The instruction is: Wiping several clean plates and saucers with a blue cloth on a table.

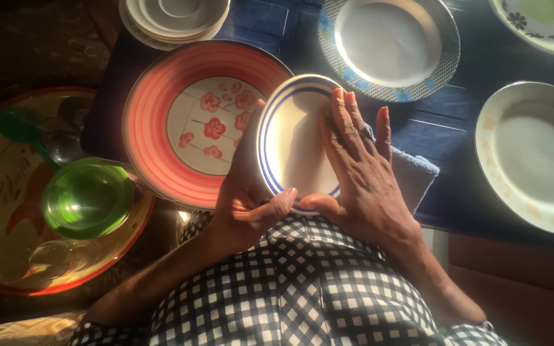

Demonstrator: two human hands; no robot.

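Gripped at its lower left rim, the small plate point(293, 138) with blue rings sat in the person's left hand point(245, 198), whose thumb curled over the near edge while the fingers went out of sight behind it. Flat across the plate's right side lay the right hand point(363, 173), its fingers stretched out and close together, holding nothing; the thumb touched the lower rim close to the left thumb. The plate was held tilted above the person's lap, over a checked garment point(302, 288), at the near edge of a blue cloth point(447, 138).

Under the right hand showed a folded blue towel point(415, 173). Just behind the small plate lay a large red-rimmed plate point(190, 118) painted with red flowers, partly covered by it. At the cloth's far edge stood a stack of white plates point(174, 19) and a plate with a speckled blue border point(389, 45). Toward the right edge rested a cream plate point(533, 157), with a flowered one point(543, 22) in the far right corner. Off to the left, a round tray point(8, 192) carried a green bowl point(88, 198) and clear glasses point(30, 259).
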